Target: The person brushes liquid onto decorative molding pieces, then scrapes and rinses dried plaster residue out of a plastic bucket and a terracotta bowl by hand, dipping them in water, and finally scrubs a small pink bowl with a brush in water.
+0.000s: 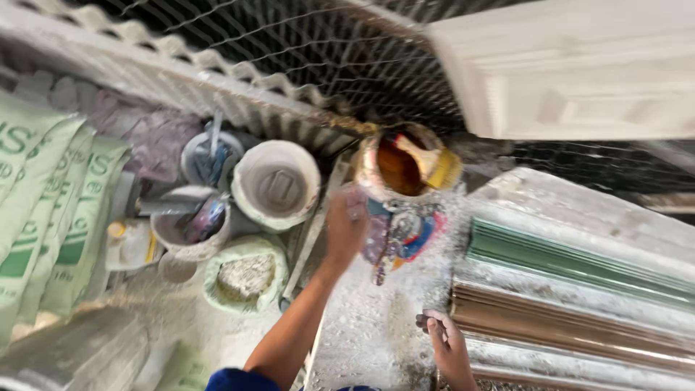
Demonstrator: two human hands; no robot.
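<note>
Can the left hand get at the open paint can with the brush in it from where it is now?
Probably yes. The left hand is raised right beside the paint can, at its near rim, and nothing lies between them. The brush sits on the can's far side, out of the way.

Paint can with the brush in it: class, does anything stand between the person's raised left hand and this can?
Nothing visible does. The left hand hangs just below the paint can, beside its drip-stained side, with no object between them.

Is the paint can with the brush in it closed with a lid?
No, the paint can stands open, showing brown liquid inside with a brush resting in it, just beyond the left hand.
</note>
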